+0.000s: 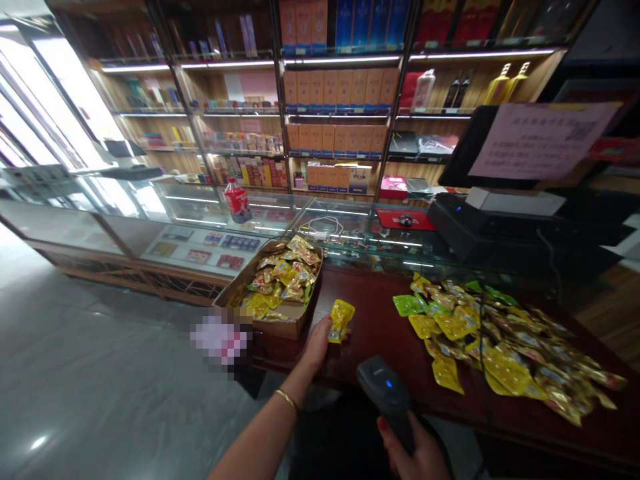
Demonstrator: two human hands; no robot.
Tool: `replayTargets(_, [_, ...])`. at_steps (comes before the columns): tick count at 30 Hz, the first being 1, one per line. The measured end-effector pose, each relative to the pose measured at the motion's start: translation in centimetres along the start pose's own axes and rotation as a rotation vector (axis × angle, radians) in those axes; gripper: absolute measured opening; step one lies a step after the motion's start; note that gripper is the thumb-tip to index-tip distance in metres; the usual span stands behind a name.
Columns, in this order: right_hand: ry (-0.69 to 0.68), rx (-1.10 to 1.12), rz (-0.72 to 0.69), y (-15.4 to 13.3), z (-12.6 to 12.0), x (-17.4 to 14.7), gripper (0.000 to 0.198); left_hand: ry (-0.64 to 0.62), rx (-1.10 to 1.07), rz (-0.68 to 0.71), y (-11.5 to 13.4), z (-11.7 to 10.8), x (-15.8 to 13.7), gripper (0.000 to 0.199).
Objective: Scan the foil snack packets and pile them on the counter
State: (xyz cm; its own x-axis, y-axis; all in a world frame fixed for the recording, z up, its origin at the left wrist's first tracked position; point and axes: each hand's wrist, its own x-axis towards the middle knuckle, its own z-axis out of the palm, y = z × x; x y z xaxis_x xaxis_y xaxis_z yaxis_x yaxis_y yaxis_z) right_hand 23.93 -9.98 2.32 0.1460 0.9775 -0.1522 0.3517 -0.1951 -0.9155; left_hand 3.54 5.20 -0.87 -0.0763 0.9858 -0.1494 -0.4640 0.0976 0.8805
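Between its thumb and fingers, my left hand (316, 347) holds a small yellow snack packet (342, 320) over the dark wooden tabletop (370, 307). A gold bangle (287, 400) circles that wrist. My right hand (417, 448) is wrapped round the handle of a black barcode scanner (383, 387), which shows a blue light and tilts toward the packet. Just beyond my left hand stands an open cardboard box (285, 327) with many gold and yellow packets inside. To the right lies a loose heap of similar packets (500, 347), mostly gold and yellow with a few green ones.
A dark cable (483, 347) crosses the heap. Behind the table are a glass display counter (270, 230), a red bottle (237, 201), a mouse (405, 221) on a red pad and a monitor (465, 143) with a paper sheet (540, 141). Lit shelves (345, 113) of boxes line the wall.
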Motion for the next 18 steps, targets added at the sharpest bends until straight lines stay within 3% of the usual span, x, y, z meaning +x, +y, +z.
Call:
replayTargets(5, [-0.089, 0.16, 0.012, -0.3, 1.5, -0.1, 0.065, 0.008, 0.014, 0.026, 0.2, 0.1, 0.0, 0.054])
replayTargets(12, [-0.075, 0.153, 0.031, -0.2, 1.6, -0.2, 0.068, 0.045, 0.012, 0.11, -0.1, 0.1, 0.3, 0.048])
replayTargets(18, [-0.077, 0.196, 0.013, 0.2, 1.5, -0.5, 0.067, 0.062, 0.008, 0.065, -0.4, 0.4, 0.0, 0.05])
